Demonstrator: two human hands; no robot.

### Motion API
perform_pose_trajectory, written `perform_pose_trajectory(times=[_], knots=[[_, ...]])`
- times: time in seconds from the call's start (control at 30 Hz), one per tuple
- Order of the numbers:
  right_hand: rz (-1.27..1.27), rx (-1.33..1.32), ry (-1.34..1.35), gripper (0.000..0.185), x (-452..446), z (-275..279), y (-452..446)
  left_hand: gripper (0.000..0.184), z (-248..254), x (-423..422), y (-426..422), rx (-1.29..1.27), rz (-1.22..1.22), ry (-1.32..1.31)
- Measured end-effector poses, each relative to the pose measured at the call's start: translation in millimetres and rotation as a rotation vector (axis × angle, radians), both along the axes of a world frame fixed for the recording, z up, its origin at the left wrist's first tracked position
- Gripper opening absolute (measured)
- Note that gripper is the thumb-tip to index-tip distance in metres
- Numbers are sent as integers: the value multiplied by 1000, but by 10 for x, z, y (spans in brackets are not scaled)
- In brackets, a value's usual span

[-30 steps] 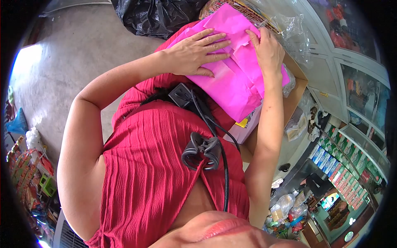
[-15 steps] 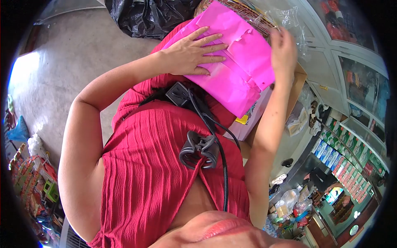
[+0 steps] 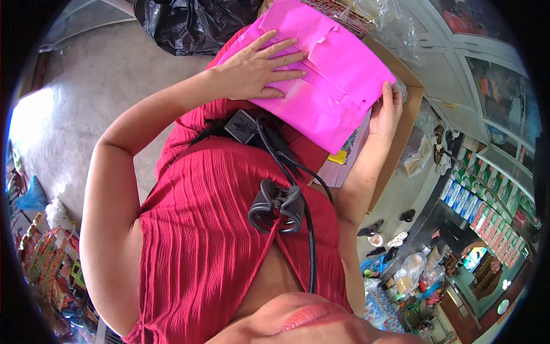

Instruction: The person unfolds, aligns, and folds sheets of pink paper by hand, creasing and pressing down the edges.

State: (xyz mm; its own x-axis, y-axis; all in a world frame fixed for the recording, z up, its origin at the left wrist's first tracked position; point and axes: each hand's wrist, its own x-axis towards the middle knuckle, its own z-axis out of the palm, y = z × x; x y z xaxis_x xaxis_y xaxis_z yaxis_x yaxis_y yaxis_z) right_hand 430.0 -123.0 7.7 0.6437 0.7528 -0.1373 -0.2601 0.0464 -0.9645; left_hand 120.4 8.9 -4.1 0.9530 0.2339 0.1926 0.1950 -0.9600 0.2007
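Bright pink folded paper lies across my lap, with a ragged torn edge and creases on its upper face. Flat on its left part rests my left hand, fingers spread. At the right corner my right hand grips the paper's edge, thumb on top and the other fingers partly hidden. Under that corner, a pale printed sheet or box with a yellow patch shows in part.
An open cardboard box stands beside my right arm. A black plastic bag lies on the floor ahead. Clear plastic wrap and cabinets are at the right. A black cable hangs down my front.
My right hand has come down from above the paper's right edge to its right corner and now grips it. My left hand stays flat on the paper.
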Motion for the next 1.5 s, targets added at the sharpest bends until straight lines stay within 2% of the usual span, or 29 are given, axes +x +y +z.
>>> perform_pose_trajectory(times=[0.13,0.27,0.33,0.37,0.43,0.47,0.53,0.67,0.87,0.93,1.17,1.23,1.27,1.33,1.5], knots=[[-67,17,-53,24,9,21,25,65,12,5,5,-8,-27,-81],[-71,27,-89,21,-16,31,34,61,66,50,21,6,-41,-7],[-56,29,-104,20,-11,35,49,62,37,84,54,-103,-128,-225],[-55,30,-105,20,-14,38,55,62,61,101,58,-102,-127,-227],[-60,13,-128,19,-20,32,79,75,111,136,68,-77,-153,-296],[-56,13,-130,19,-6,12,91,75,118,156,62,-76,-149,-299],[-60,8,-154,17,34,-30,100,79,115,186,42,31,-110,-148],[-67,14,-163,17,0,22,130,80,-21,200,8,30,-95,-106],[-96,-45,-191,17,-19,27,199,71,3,196,2,17,-87,-37],[-106,20,-377,15,-5,-45,238,69,6,195,5,8,-70,-19],[-25,108,-291,31,3,-70,106,70,-1,203,0,20,-66,-30],[113,-41,51,40,-93,121,-23,71,-14,204,3,25,-56,-24],[109,-41,50,40,-91,120,-87,71,-14,206,1,25,-59,-26],[255,-220,71,38,-82,75,-182,71,-8,204,0,22,-56,-37],[109,-205,-84,33,-317,93,-163,71,-23,211,-7,30,-58,-34]])
